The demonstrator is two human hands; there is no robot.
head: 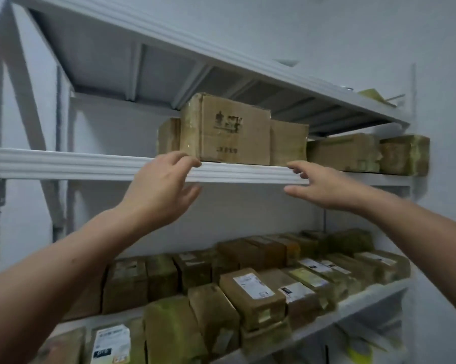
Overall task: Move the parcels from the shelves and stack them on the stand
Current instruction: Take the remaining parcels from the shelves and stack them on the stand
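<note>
**Both hands up at the middle shelf, nothing held**

Nearest, the lower white metal shelf (358,300) carried packed rows of brown taped cardboard parcels with white labels (250,292). Above these, two bare forearms were raised. The left hand (160,185) sat in front of the front rail of the middle white metal shelf (77,164), its grip apart, fingers loosely bent, tips just beside the lower left corner of the large brown cardboard box with dark printed characters (232,135); contact could not be told. The right hand (324,186) was at the same rail, grip apart, fingers spread, holding nothing, below the smaller plain brown cardboard box (288,143). The large box stood upright at the shelf's front edge, touching the smaller box on its right. A narrow brown box (169,136) stood behind on its left. Farther right lay a long flat brown carton (345,152) and a yellowish taped parcel (405,155).
</note>
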